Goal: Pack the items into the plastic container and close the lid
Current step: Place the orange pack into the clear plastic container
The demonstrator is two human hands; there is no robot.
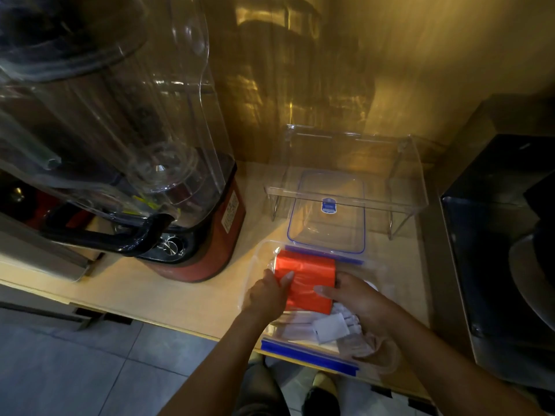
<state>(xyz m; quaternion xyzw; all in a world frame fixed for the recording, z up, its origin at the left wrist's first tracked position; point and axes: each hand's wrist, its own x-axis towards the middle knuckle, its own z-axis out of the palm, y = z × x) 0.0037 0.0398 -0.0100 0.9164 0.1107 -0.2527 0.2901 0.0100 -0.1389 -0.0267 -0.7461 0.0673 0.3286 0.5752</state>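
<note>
A red packet (304, 283) lies flat in the clear plastic container (255, 265) at the front edge of the wooden counter (186, 295), and both hands are on it. The left hand (267, 292) holds the packet's left edge, thumb laid on the red surface with the other fingers curled beneath or beside it, so it pinches that edge. The right hand (357, 298) meets the packet from the right, thumb stretched across the red top and the remaining fingers tucked out of sight behind the packet; how they are set cannot be told. Nearer the person, the container also holds white paper sachets (329, 327) and some crumpled clear plastic wrap (357, 343), partly under the right wrist. The container has blue latch strips along its far and near rims. Just behind it, touching or nearly so, the blue-rimmed clear lid (327, 211) lies flat on the counter, reaching under a clear acrylic riser shelf (345, 163) on wire legs. To the left stands a red-based blender (192, 223) with a tall clear jar and a black handle, well apart from the container. A dark appliance (495, 235) fills the right side.
</note>
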